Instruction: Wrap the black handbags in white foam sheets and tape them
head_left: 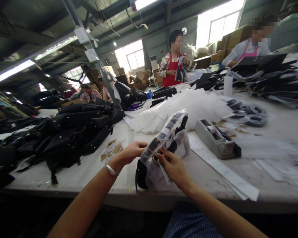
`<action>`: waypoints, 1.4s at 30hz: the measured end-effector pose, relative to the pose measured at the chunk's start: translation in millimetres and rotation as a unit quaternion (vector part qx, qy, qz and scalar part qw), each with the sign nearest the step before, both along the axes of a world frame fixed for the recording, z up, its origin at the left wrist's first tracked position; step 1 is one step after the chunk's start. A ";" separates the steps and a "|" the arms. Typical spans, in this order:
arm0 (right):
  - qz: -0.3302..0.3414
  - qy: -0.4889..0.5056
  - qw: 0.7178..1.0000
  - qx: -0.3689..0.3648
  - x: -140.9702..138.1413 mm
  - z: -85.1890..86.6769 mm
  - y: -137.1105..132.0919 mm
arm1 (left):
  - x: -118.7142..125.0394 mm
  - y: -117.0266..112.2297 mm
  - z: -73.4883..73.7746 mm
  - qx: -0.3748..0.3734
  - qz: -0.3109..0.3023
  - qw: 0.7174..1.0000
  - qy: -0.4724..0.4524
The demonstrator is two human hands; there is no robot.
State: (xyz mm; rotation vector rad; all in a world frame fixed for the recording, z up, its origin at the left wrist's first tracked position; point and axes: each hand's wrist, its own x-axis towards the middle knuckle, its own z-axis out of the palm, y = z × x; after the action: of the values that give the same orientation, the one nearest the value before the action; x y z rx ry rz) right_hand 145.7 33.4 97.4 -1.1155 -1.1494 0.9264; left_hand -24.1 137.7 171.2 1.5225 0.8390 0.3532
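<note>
My left hand (131,152), with a silver bracelet at the wrist, is closed on the near end of a black strap wrapped in clear plastic (164,134). My right hand (173,165) grips the same wrapped strap from below, fingers curled on the plastic. Under both hands a black bag part (141,175) in clear wrapping rests on the white table (72,175) near its front edge.
A grey tape dispenser (217,138) stands right of my hands. A heap of black bags (69,132) fills the left side, clear plastic sleeves (178,110) lie behind, tape rolls (253,115) farther right. Two people in aprons work at the far side (173,62).
</note>
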 end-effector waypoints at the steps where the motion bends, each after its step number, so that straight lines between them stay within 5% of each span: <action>1: 0.008 -0.003 1.000 -0.006 0.7 -0.8 -1.9 | -2.9 -1.1 0.5 -0.006 0.018 1.000 -0.013; 7: 0.031 -0.004 0.999 -0.033 -2.0 -1.5 -23.8 | -26.7 -10.9 0.5 -0.068 0.124 0.983 -0.121; 11: 0.045 0.075 0.996 0.016 -4.1 2.1 -36.8 | -39.1 -24.4 -3.0 -0.087 0.171 0.955 -0.226; 18: 0.180 0.117 0.976 0.043 4.0 9.9 -42.5 | -41.4 -46.2 -8.2 -0.083 0.173 0.931 -0.309; 22: 0.129 0.025 0.986 0.105 -1.6 18.5 -37.2 | -42.8 -46.7 -11.0 -0.065 0.133 0.946 -0.287; 27: 0.089 0.032 0.990 0.105 -10.8 29.1 -23.0 | -41.6 -45.0 -9.5 0.028 0.100 0.961 -0.255; 36: 0.025 -0.193 0.971 0.136 -17.9 56.2 -19.8 | -29.1 -76.6 16.4 0.172 0.125 0.962 -0.169; 38: 0.021 -0.235 0.961 0.145 -17.7 58.3 -19.3 | -24.1 -85.8 23.9 0.276 0.156 0.943 -0.104; 42: 0.076 -0.238 0.958 0.139 -12.9 57.6 -19.4 | -24.3 -101.4 34.5 0.486 0.180 0.855 -0.012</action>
State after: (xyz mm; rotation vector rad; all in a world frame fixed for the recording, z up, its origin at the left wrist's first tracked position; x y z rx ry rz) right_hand 132.9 14.1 155.0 -1.0544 -1.7218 0.5949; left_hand -48.3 36.3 205.7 2.2661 0.9852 1.2104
